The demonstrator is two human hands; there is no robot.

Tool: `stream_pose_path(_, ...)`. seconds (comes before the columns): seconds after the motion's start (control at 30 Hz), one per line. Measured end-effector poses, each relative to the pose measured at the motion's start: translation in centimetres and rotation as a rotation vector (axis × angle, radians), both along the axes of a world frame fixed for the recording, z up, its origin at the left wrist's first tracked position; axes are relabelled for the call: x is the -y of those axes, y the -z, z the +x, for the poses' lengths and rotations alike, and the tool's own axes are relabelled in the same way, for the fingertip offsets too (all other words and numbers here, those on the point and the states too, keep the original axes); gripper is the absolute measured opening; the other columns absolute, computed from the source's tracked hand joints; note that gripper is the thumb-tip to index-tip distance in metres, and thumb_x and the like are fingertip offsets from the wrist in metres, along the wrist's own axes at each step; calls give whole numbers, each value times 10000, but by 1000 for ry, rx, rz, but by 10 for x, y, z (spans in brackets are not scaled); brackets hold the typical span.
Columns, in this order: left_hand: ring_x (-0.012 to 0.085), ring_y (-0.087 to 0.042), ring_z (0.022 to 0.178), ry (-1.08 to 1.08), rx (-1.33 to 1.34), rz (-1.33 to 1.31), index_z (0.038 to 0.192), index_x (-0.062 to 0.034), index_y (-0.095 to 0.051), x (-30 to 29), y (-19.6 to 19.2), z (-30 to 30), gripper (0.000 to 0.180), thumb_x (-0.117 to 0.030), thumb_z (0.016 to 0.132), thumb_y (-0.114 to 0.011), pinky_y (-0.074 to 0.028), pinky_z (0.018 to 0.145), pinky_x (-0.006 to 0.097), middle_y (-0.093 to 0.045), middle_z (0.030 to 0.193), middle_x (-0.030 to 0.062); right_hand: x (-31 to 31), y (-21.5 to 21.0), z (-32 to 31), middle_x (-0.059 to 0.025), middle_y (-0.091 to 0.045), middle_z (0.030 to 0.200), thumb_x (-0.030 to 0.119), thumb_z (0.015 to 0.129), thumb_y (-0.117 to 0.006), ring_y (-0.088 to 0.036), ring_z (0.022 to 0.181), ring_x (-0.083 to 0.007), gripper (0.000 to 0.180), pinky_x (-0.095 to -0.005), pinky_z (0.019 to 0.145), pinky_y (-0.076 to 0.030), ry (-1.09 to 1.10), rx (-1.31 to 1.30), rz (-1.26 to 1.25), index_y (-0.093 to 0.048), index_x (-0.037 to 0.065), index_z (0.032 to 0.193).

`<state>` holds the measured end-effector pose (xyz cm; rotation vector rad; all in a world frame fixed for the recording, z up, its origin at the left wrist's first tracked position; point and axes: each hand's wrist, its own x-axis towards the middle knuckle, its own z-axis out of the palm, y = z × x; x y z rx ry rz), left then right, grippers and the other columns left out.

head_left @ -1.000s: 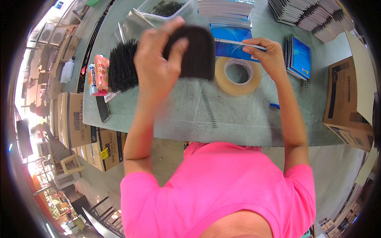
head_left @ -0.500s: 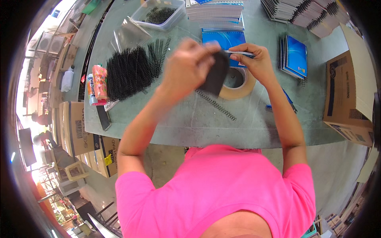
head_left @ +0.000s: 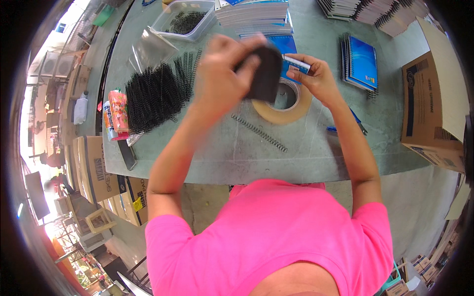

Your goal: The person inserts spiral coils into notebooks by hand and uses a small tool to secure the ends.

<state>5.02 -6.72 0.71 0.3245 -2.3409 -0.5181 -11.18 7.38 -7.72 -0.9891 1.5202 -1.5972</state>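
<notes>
My left hand [head_left: 224, 69], smeared by motion, grips a flat black piece with a rounded corner [head_left: 264, 74]. Beside it, my right hand [head_left: 316, 76] pinches a small white and blue piece [head_left: 297, 64] between thumb and fingers; its kind cannot be made out. Under the hands lies a large roll of tan tape [head_left: 282, 116], partly covered by the black piece. A single black spiral coil [head_left: 259, 132] rests on the table nearer to me. Behind my hands is a blue notebook cover [head_left: 281, 44], partly hidden, in front of a stack of unbound notebooks [head_left: 254, 19].
A heap of black spiral coils [head_left: 153, 98] lies left on the grey-green table [head_left: 207, 163]. Behind it stands a clear plastic tub [head_left: 210, 22] of coils. Bound blue notebooks [head_left: 363, 61], blue-handled pliers [head_left: 358, 123] and an open carton [head_left: 424, 108] are on the right.
The view has shifted slightly. The black piece now faces me more broadly in my left hand, and the white and blue piece in my right hand is tilted to show more of its surface.
</notes>
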Motion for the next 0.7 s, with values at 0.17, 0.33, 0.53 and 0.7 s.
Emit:
stream_pose_path(0.17,202,-563,768,107,208,29,1070,-139,-654,-15,13,-4,330,-53,751,-667,-461,684,293,-571,875,80,1,11,-1,-14,-647,986,39,839,-621,-579,879,-70,286,-220,813,-466,-43,33,-26,-597,-2,1121)
stream_pose_path(0.33,233,-575,773,49,13,-61,1053,-161,-659,-6,1,-16,331,-77,733,-681,-474,707,316,-564,847,100,2,14,2,-26,-645,999,33,852,-601,-576,883,-58,298,-217,803,-470,-99,47,-40,-576,-4,1147)
stream_pose_path(0.53,306,-604,804,32,-108,143,1018,-144,-634,4,-8,-5,291,-147,729,-669,-490,715,362,-593,873,117,0,9,1,-19,-645,919,58,850,-614,-583,820,-59,328,-205,765,-470,-11,43,-78,-552,-17,1164)
stream_pose_path(0.7,228,-593,809,-131,594,279,956,-47,-612,33,35,83,234,-100,740,-686,-461,700,313,-602,909,110,-10,-14,-8,2,-644,874,75,804,-658,-555,743,-59,297,-218,660,-456,58,-294,150,-604,22,1091)
